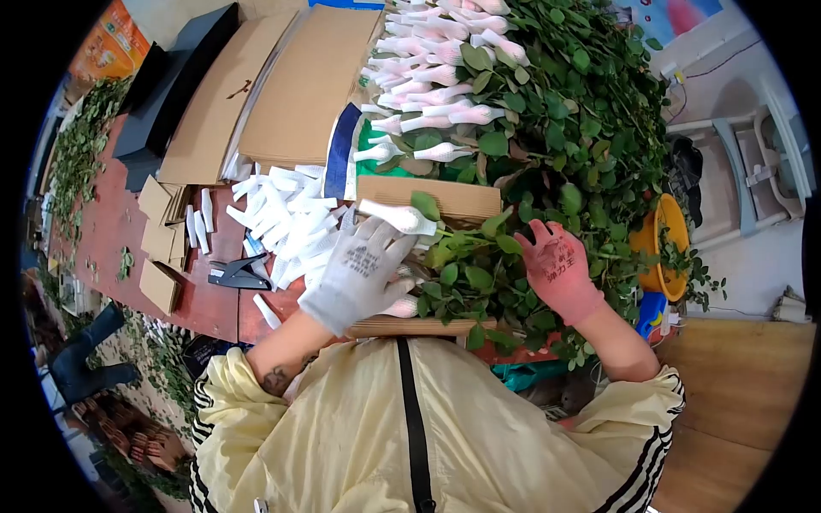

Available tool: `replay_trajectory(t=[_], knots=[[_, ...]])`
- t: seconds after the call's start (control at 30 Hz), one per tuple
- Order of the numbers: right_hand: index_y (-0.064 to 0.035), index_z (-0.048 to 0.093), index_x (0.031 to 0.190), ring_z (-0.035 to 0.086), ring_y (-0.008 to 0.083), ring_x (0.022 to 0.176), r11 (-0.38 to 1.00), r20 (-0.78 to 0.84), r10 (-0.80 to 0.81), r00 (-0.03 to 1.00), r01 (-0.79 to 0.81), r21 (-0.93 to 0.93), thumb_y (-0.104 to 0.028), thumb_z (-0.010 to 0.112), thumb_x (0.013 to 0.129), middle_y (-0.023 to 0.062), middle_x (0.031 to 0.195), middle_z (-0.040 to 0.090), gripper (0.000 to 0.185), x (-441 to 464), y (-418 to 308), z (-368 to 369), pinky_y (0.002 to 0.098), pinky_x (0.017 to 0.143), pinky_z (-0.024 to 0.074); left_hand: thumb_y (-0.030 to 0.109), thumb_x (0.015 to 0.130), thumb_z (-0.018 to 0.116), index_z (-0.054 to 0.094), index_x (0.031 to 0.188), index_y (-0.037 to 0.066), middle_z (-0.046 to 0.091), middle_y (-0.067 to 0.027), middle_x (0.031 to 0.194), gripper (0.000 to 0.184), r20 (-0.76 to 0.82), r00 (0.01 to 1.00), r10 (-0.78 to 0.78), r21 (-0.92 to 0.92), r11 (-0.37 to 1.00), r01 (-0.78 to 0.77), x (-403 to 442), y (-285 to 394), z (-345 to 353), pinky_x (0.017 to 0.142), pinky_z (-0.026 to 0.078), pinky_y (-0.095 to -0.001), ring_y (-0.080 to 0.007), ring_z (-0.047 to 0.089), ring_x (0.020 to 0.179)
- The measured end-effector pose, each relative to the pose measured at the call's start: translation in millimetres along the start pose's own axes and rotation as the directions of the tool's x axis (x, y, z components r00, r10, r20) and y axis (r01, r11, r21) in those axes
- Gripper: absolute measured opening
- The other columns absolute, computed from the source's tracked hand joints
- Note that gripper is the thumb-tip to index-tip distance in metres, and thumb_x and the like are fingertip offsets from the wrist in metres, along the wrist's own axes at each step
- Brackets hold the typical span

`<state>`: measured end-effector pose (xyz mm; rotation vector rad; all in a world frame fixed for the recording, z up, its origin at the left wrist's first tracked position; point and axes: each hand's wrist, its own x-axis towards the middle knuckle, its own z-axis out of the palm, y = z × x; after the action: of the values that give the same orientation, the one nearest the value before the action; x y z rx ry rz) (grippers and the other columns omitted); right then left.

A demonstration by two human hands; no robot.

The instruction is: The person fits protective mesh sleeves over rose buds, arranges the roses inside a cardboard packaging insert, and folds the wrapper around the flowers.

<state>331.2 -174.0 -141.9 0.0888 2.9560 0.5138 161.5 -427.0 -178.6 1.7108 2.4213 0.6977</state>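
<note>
My left hand (359, 272), in a grey-white glove with dark print, rests with its fingers apart beside a netted rose (398, 217). The rose's pale bud sits in a white mesh sleeve just above the fingertips, and its leafy stem runs to the right. Another netted bud (402, 307) shows below that hand. My right hand (560, 272), in a red glove, hovers over the rose leaves (479, 278) with fingers spread and slightly curled. Any grip on a stem there is hidden. Corrugated cardboard (428, 195) lies behind and below the roses.
Many netted roses (440, 75) are stacked at the back. Loose white mesh sleeves (291, 218) cover the table's left part, beside a black stapler (242, 273) and small cardboard pieces (160, 286). Cardboard sheets (299, 94) lie behind. A yellow basin (671, 248) stands at right.
</note>
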Motion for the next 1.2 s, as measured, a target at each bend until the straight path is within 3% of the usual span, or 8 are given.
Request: replay_trajectory(t=[0.07,0.4,0.63,0.77,0.87,0.93,1.07,1.2], knots=[[-0.0133,0.057,0.120,0.053,0.0281,0.111,0.983,0.001,0.141,0.990,-0.140,0.119,-0.015,0.049,0.088,0.0131,0.127,0.053,0.033,4.5,-1.3,12.1,0.0329,0.089,0.0454,0.035,0.070,0.072,0.054,0.121,0.008,0.052,-0.0152,0.117,0.061,0.021,1.000,0.002,-0.041,0.999,-0.001,2.3,-8.9,5.4,0.099,0.034,-0.0488,-0.0349,0.046,0.115],[-0.0148,0.060,0.111,0.055,0.0297,0.103,0.998,0.082,-0.014,0.997,0.010,0.055,-0.017,0.047,0.090,0.0127,0.112,0.056,0.025,13.3,-2.7,19.5,0.0347,0.082,0.0468,0.034,0.071,0.070,0.056,0.120,0.006,0.052,-0.0139,0.115,0.058,0.080,0.996,-0.036,-0.252,0.966,0.055,-22.7,-0.2,0.5,0.097,0.035,-0.0484,-0.0351,0.046,0.113],[-0.0194,0.061,0.112,0.056,0.0260,0.092,0.994,0.172,-0.075,0.982,0.061,0.087,-0.018,0.050,0.085,0.0088,0.099,0.055,0.029,26.5,-9.3,21.5,0.0352,0.071,0.0469,0.035,0.070,0.071,0.057,0.116,0.006,0.052,-0.0148,0.117,0.056,0.100,0.994,-0.035,-0.079,0.996,0.043,-18.8,12.0,-6.4,0.097,0.035,-0.0497,-0.0360,0.047,0.113],[-0.0190,0.060,0.107,0.057,0.0238,0.087,0.989,-0.016,-0.125,0.992,0.126,0.074,-0.019,0.051,0.085,0.0074,0.095,0.056,0.023,25.6,-0.9,29.6,0.0356,0.068,0.0466,0.036,0.074,0.069,0.055,0.113,0.003,0.044,-0.0215,0.134,0.054,0.078,0.989,0.130,0.020,0.991,-0.132,-5.4,4.8,-3.9,0.103,0.033,-0.0512,-0.0396,0.040,0.126],[-0.0148,0.061,0.101,0.060,0.0250,0.086,0.989,0.244,-0.113,0.963,0.084,0.124,-0.020,0.054,0.083,0.0092,0.094,0.060,0.020,39.2,24.7,-9.7,0.0374,0.070,0.0484,0.036,0.070,0.071,0.055,0.115,0.005,0.048,-0.0204,0.129,0.058,0.041,0.994,0.098,-0.136,0.986,-0.092,-7.0,-5.7,6.9,0.100,0.035,-0.0500,-0.0397,0.046,0.118],[-0.0100,0.061,0.097,0.062,0.0282,0.090,0.785,-0.123,0.153,0.981,-0.044,0.618,-0.021,0.056,0.082,0.0118,0.094,0.063,0.019,64.2,52.7,-38.4,0.0401,0.076,0.0499,0.037,0.070,0.071,0.055,0.119,0.005,0.049,-0.0195,0.126,0.060,0.045,0.996,0.072,-0.137,0.988,-0.066,-2.5,3.1,1.0,0.100,0.035,-0.0486,-0.0398,0.045,0.118],[-0.0093,0.062,0.095,0.061,0.0296,0.095,0.888,-0.489,0.427,0.761,-0.253,0.384,-0.018,0.053,0.084,0.0126,0.100,0.063,0.017,156.0,125.3,-13.6,0.0398,0.084,0.0485,0.039,0.076,0.068,0.055,0.120,0.000,0.043,-0.0219,0.131,0.061,0.302,0.951,-0.068,-0.013,0.997,0.075,4.7,12.8,-5.7,0.105,0.030,-0.0501,-0.0431,0.038,0.123],[-0.0108,0.061,0.101,0.058,0.0229,0.106,0.861,-0.190,0.504,0.842,-0.475,0.180,-0.016,0.043,0.087,0.0106,0.109,0.061,0.024,213.6,164.2,20.0,0.0346,0.088,0.0451,0.042,0.080,0.063,0.054,0.124,-0.001,0.031,-0.0265,0.145,0.062,0.170,0.985,0.030,-0.052,0.998,-0.022,-2.8,-3.5,12.5,0.111,0.021,-0.0524,-0.0444,0.029,0.133]])
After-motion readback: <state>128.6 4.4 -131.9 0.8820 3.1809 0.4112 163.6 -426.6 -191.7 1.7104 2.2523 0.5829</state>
